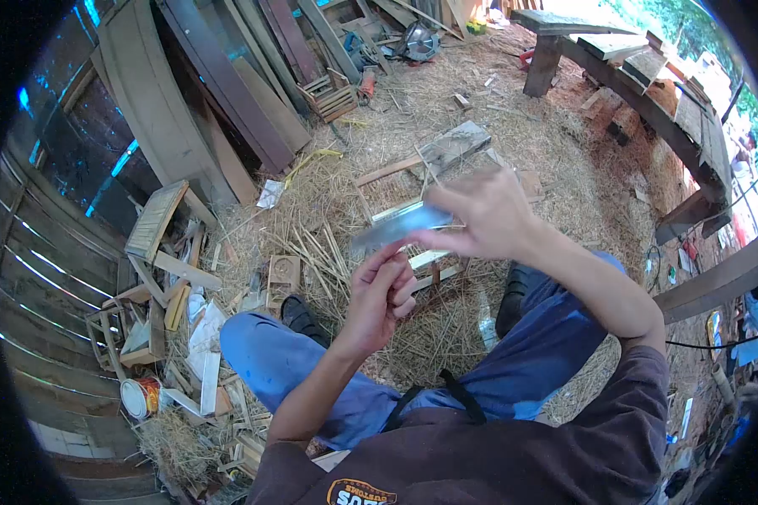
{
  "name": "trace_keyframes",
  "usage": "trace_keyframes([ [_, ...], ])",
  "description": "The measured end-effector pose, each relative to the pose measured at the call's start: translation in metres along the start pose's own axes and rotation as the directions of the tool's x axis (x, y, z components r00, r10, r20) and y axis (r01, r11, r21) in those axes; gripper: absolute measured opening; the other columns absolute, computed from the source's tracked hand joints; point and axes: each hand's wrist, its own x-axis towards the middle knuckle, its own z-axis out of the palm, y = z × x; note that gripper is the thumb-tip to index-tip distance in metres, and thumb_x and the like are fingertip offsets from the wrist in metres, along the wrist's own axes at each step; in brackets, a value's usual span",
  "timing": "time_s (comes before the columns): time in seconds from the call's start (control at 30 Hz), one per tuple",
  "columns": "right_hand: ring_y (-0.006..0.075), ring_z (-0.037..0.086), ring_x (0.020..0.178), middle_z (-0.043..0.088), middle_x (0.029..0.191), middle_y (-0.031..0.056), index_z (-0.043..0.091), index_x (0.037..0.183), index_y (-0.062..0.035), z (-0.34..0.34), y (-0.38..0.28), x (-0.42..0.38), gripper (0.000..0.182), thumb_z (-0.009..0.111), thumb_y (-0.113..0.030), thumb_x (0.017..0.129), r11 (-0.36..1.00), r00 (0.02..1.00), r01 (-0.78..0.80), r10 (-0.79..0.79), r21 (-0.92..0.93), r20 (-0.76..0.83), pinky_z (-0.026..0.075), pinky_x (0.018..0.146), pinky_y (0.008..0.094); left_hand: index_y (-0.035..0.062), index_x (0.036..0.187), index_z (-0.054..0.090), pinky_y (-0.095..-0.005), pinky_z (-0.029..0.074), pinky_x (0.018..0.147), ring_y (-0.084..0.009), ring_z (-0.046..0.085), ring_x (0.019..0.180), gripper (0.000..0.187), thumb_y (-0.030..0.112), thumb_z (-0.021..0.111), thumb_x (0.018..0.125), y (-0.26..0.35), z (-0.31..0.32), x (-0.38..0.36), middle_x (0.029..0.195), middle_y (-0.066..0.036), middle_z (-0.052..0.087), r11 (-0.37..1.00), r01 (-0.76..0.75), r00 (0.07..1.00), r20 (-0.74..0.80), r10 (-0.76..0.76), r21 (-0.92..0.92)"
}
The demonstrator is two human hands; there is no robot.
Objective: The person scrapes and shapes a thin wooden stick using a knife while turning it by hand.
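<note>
My right hand [490,215] is closed, blurred by motion, around the handle end of a broad-bladed knife [403,225]; the handle itself is hidden. Its shiny blade points left, also smeared. Just under the blade is my left hand [379,295], its fingers curled and pinched together near the edge. A thin strip may be in that pinch, but I cannot make it out. Below and beyond my hands, a small frame of light wooden slats [434,273] lies on the ground between my feet, partly covered by the hands.
Thin sticks [320,255] lie scattered left of my hands. A wooden block [456,150] lies ahead. Long boards [219,84] lean on the left wall, with a circular saw [419,42] behind. A rough workbench [623,80] stands right; a tin can [140,397] sits left.
</note>
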Motion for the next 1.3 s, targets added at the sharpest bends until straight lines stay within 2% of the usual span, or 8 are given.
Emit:
trace_keyframes([
  [0.2,0.0233,0.062,0.047,0.061,0.056,0.0065,0.069,0.087,-0.0105,-0.009,0.033,0.003,0.044,0.064,-0.054,0.088,0.938,0.936,-0.332,0.341,0.1,-0.084,0.047,0.047,0.0367,0.0115,0.145,0.044,-0.0179,0.022,0.043,-0.003,0.029,0.055,0.042,0.015,0.048,0.103,0.001,-0.004,0.001,0.074,0.005,0.034,0.999,-0.033,0.997,0.076,0.033,-0.006],
  [0.3,0.0233,0.062,0.047,0.061,0.056,0.0067,0.069,0.087,-0.0111,0.003,0.008,-0.001,0.043,0.065,-0.054,0.088,0.974,0.985,-0.118,0.14,0.192,-0.106,0.047,0.046,0.037,0.0109,0.139,0.049,-0.0189,0.022,0.044,-0.0034,0.03,0.056,0.037,0.013,0.048,0.103,-0.002,-0.005,0.001,0.075,0.004,0.038,0.998,-0.049,0.997,0.062,0.052,-0.044],
  [0.43,0.0231,0.063,0.05,0.062,0.059,0.0055,0.065,0.083,-0.0124,0.017,-0.02,-0.012,0.039,0.072,-0.05,0.081,0.986,0.992,-0.034,0.014,0.161,0.125,0.046,0.046,0.0361,0.0099,0.13,0.056,-0.0207,0.024,0.045,-0.0038,0.032,0.057,0.028,0.011,0.049,0.103,-0.009,-0.008,0.003,0.078,0.003,0.048,0.995,-0.063,0.998,0.003,0.063,-0.081],
  [0.77,0.0277,0.061,0.044,0.06,0.052,0.0085,0.065,0.078,-0.0107,0.014,0.002,-0.003,0.047,0.065,-0.058,0.085,0.97,0.985,-0.172,0.172,0.171,0.016,0.045,0.044,0.0385,0.0078,0.116,0.061,-0.0206,0.022,0.045,-0.0039,0.032,0.057,0.018,0.011,0.05,0.102,0.004,0.003,-0.003,0.074,0.005,0.038,0.991,-0.135,0.991,-0.004,0.135,0.022],
  [0.8,0.0199,0.06,0.046,0.06,0.057,0.0057,0.069,0.083,-0.0113,0.008,0.005,0.001,0.038,0.071,-0.049,0.084,0.974,0.981,-0.193,0.193,0.116,0.007,0.045,0.045,0.0357,0.008,0.118,0.061,-0.0205,0.022,0.045,-0.0038,0.031,0.057,0.019,0.011,0.05,0.102,0.002,0.003,-0.004,0.074,0.005,0.038,0.993,-0.116,0.993,0.006,0.116,0.009],
  [1.07,0.0246,0.06,0.045,0.06,0.056,0.0063,0.067,0.084,-0.0106,0.013,-0.017,-0.006,0.039,0.071,-0.049,0.084,0.993,0.994,0.024,-0.036,0.119,0.106,0.045,0.044,0.0364,0.011,0.146,0.043,-0.0174,0.023,0.044,-0.0031,0.031,0.056,0.044,0.016,0.049,0.103,-0.009,-0.012,0.003,0.074,0.004,0.035,0.998,-0.021,1.0,0.019,0.022,-0.064],
  [1.17,0.0272,0.062,0.046,0.061,0.056,0.0073,0.065,0.079,-0.0115,0.011,0.005,-0.001,0.049,0.062,-0.06,0.087,0.959,0.977,-0.193,0.208,0.207,-0.051,0.046,0.044,0.0389,0.011,0.142,0.049,-0.0194,0.021,0.045,-0.0038,0.029,0.056,0.04,0.013,0.05,0.103,0.006,0.002,-0.006,0.075,0.004,0.036,0.998,-0.056,0.998,0.03,0.056,-0.026],
  [1.3,0.0235,0.061,0.045,0.06,0.055,0.0049,0.067,0.083,-0.0111,0.012,0.003,-0.006,0.041,0.07,-0.052,0.084,0.983,0.989,-0.122,0.11,0.136,0.095,0.045,0.044,0.0359,0.0096,0.142,0.049,-0.0198,0.021,0.044,-0.0041,0.028,0.055,0.04,0.011,0.049,0.103,-0.002,-0.004,-0.002,0.075,0.004,0.037,0.996,-0.075,0.993,0.082,0.08,-0.057],
])
